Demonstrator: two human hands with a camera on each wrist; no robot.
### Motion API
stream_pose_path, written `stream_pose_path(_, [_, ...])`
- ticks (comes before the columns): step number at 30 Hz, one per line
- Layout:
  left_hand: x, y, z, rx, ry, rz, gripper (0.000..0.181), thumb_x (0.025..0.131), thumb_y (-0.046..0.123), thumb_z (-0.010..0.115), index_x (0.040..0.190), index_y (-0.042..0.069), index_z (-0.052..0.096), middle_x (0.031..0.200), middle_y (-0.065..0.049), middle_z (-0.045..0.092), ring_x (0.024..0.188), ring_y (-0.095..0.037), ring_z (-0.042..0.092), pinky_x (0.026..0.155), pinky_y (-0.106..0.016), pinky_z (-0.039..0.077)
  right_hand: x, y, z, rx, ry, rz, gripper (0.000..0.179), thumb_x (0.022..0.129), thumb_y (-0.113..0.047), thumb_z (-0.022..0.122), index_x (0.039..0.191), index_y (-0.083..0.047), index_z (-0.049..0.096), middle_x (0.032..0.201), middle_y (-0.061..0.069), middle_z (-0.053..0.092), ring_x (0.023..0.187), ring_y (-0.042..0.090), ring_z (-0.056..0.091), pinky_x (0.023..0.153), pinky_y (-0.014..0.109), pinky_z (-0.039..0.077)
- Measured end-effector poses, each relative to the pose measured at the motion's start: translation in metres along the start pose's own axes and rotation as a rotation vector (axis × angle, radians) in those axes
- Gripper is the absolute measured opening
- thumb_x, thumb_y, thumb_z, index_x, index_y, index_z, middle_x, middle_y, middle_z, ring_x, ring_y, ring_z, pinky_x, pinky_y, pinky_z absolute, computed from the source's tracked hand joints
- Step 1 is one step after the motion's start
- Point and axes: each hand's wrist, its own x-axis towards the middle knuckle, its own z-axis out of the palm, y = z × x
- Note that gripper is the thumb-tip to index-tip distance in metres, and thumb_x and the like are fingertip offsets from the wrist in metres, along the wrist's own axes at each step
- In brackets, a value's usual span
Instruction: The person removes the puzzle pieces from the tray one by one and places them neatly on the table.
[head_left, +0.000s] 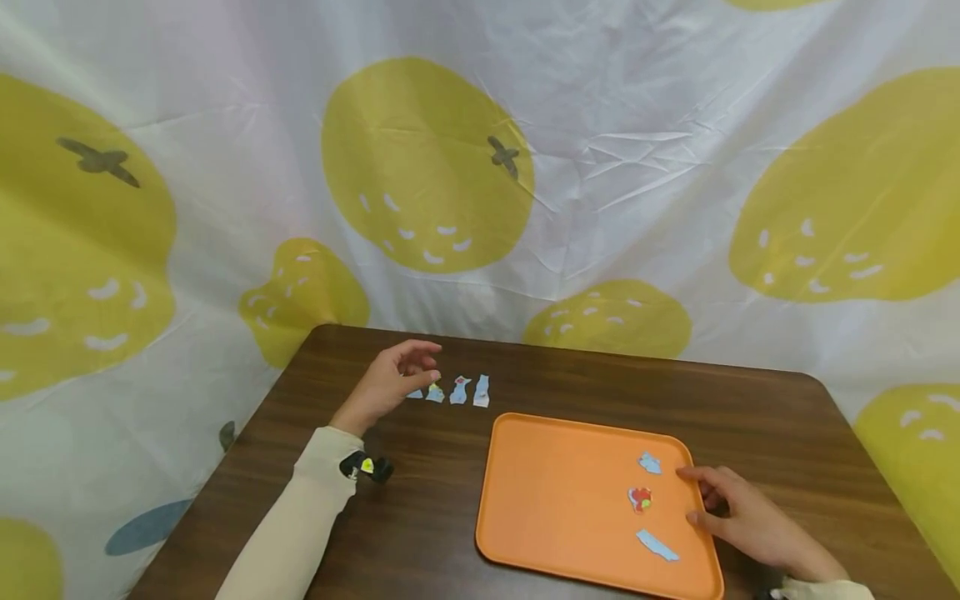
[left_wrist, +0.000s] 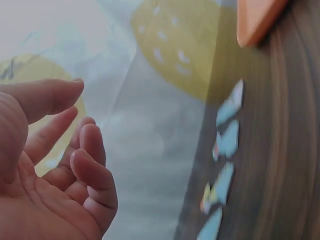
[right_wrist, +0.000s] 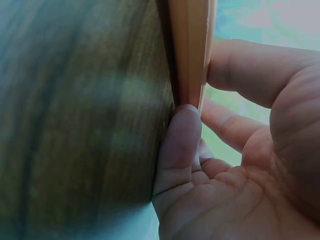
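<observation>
Pieces [head_left: 482, 391] of light blue, ragged-edged cutout stand four in a short row on a dark wood tabletop [head_left: 420, 517], near its far edge and left of centre. We see red on one of them and yellow on its neighbour; the leftmost is partly hidden from our head view.

Our left hand [head_left: 387, 380] hovers over the left end of that row. Its fingers [left_wrist: 93, 172] are loosely bent and grip nothing, with a gap between them and the thumb [left_wrist: 55, 97]. From the left wrist we see the hand held apart from the pieces.

Right of the row and closer to us lies an orange tray [head_left: 547, 500], flat on the tabletop. Three more cutouts sit in its right half, one behind another: a small blue piece [head_left: 650, 463] farthest away, a mostly red piece [head_left: 641, 500] in the middle, and a pale blue strip [head_left: 657, 546] nearest us, set at a slant.

Our right hand [head_left: 753, 521] rests at the tray's right side, beside these three. Its fingers are apart and relaxed, touching the rim and outer wall.

Pale sleeves [head_left: 281, 517] cover our arms. Behind the tabletop hangs a whitish cloth [head_left: 622, 208] printed with yellow fruit.
</observation>
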Motion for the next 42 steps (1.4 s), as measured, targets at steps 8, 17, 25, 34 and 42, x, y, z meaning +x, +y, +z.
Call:
stream_pose_path(8, [0.006, 0.018, 0.034, -0.026, -0.063, 0.057, 0.04, 0.095, 0.01, 0.078, 0.134, 0.009, 0.068, 0.114, -0.014, 0.069, 0.092, -0.017, 0.064, 0.072, -0.025, 0.052, 0.008, -0.003, -0.001, 0.021, -0.044, 0.018, 0.05, 0.094, -0.015, 0.081, 0.136, 0.002, 0.062, 0.104, 0.006, 0.059, 0.085, -0.002, 0.053, 0.071, 0.023, 0.049])
stream_pose_path(17, [0.011, 0.034, 0.085, -0.046, -0.129, 0.094, 0.041, 0.094, 0.013, 0.079, 0.134, 0.012, 0.069, 0.117, -0.014, 0.068, 0.091, -0.018, 0.063, 0.08, -0.029, 0.054, 0.011, -0.008, -0.009, 0.027, -0.057, 0.037, 0.051, 0.093, -0.016, 0.081, 0.137, 0.001, 0.062, 0.107, 0.007, 0.061, 0.085, -0.001, 0.053, 0.071, 0.023, 0.05])
stream_pose_path(25, [0.011, 0.042, 0.139, -0.059, -0.229, 0.083, 0.04, 0.095, 0.013, 0.08, 0.133, 0.016, 0.07, 0.12, -0.016, 0.068, 0.092, -0.013, 0.062, 0.081, -0.026, 0.053, 0.009, -0.009, -0.01, 0.026, -0.064, 0.081, 0.052, 0.093, -0.017, 0.082, 0.137, 0.0, 0.062, 0.106, 0.006, 0.06, 0.084, 0.0, 0.052, 0.072, 0.023, 0.048])
stream_pose_path(34, [0.013, 0.041, 0.201, -0.077, -0.391, 0.025, 0.04, 0.092, 0.015, 0.084, 0.131, 0.012, 0.072, 0.12, -0.014, 0.069, 0.085, -0.004, 0.064, 0.056, -0.022, 0.048, 0.006, -0.007, -0.008, 0.041, -0.074, 0.105, 0.053, 0.093, -0.017, 0.082, 0.138, 0.0, 0.061, 0.107, 0.007, 0.059, 0.084, 0.001, 0.052, 0.072, 0.023, 0.048])
stream_pose_path(42, [0.014, 0.037, 0.247, -0.115, -0.533, -0.011, 0.037, 0.09, 0.013, 0.085, 0.125, 0.011, 0.073, 0.112, 0.009, 0.072, 0.091, -0.002, 0.069, 0.073, -0.023, 0.057, 0.001, -0.007, -0.007, 0.051, -0.063, 0.106, 0.052, 0.093, -0.018, 0.082, 0.137, 0.001, 0.062, 0.106, 0.007, 0.06, 0.085, 0.0, 0.053, 0.072, 0.023, 0.048])
